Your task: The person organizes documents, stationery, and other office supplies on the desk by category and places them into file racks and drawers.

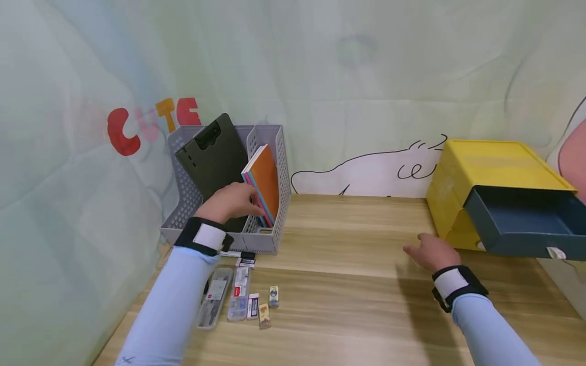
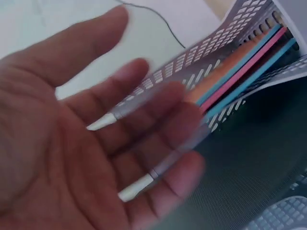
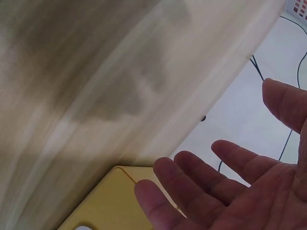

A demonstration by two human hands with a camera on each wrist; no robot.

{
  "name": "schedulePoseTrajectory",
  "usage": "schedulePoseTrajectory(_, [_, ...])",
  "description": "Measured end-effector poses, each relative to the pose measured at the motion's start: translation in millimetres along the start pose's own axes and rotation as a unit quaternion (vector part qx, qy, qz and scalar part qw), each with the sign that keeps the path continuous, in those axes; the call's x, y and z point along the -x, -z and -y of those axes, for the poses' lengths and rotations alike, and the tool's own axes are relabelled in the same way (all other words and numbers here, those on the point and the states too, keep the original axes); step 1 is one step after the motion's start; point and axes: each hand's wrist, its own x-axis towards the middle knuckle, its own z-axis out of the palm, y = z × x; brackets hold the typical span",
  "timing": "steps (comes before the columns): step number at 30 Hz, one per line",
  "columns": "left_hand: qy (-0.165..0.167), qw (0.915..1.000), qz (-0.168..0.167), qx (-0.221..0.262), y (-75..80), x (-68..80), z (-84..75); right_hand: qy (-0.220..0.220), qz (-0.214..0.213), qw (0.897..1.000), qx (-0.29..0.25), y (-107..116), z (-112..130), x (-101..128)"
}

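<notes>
The stack of thin paper notebooks with an orange cover (image 1: 267, 178) leans at the left hand's (image 1: 232, 202) fingertips, in the right compartment of the grey perforated plastic organizer (image 1: 254, 245). That hand is loosely spread, holding nothing; contact is unclear. Pinching all the edges together should handle the stack best, clear of the dark flat clipboard (image 1: 215, 165) behind the hand. The left wrist view bares the empty palm; only the head view shows the dark-blue drawer (image 1: 517, 244) beside the relaxed, empty right hand (image 1: 432, 252).

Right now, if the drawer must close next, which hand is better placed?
Likely the right hand: it is empty and near the drawer, while the left hand is across the table, by the notebooks.
</notes>
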Motion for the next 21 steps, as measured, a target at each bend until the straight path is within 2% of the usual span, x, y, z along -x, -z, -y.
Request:
schedulePoseTrajectory(2, [0.022, 0.9994, 0.028, -0.006, -5.3, 7.3, 5.9, 0.001, 0.004, 1.000, -0.003, -3.5, -1.5, -0.4])
schedulePoseTrajectory(5, [0.058, 0.9956, 0.072, -0.016, -23.0, 14.9, 15.6, 0.004, 0.008, 1.000, 0.000, -8.8, -2.9, -0.7])
schedulePoseTrajectory(11, [0.102, 0.9869, 0.099, -0.077, -72.0, 22.6, 40.8, 0.003, 0.003, 1.000, 0.004, -15.3, -1.2, -0.1])
schedulePoseTrajectory(15, [0.120, 0.9820, 0.076, -0.125, -96.9, 26.2, 52.7, 0.001, 0.000, 1.000, 0.010, -16.0, 0.6, 1.2])
schedulePoseTrajectory(18, [0.100, 0.9812, 0.035, -0.161, -108.2, 28.0, 59.1, 0.000, -0.002, 1.000, 0.012, -16.4, 2.1, 0.8])
schedulePoseTrajectory(21, [0.079, 0.9775, 0.012, -0.195, -115.6, 27.8, 63.2, -0.002, -0.004, 1.000, 0.008, -17.2, 3.2, -0.1])
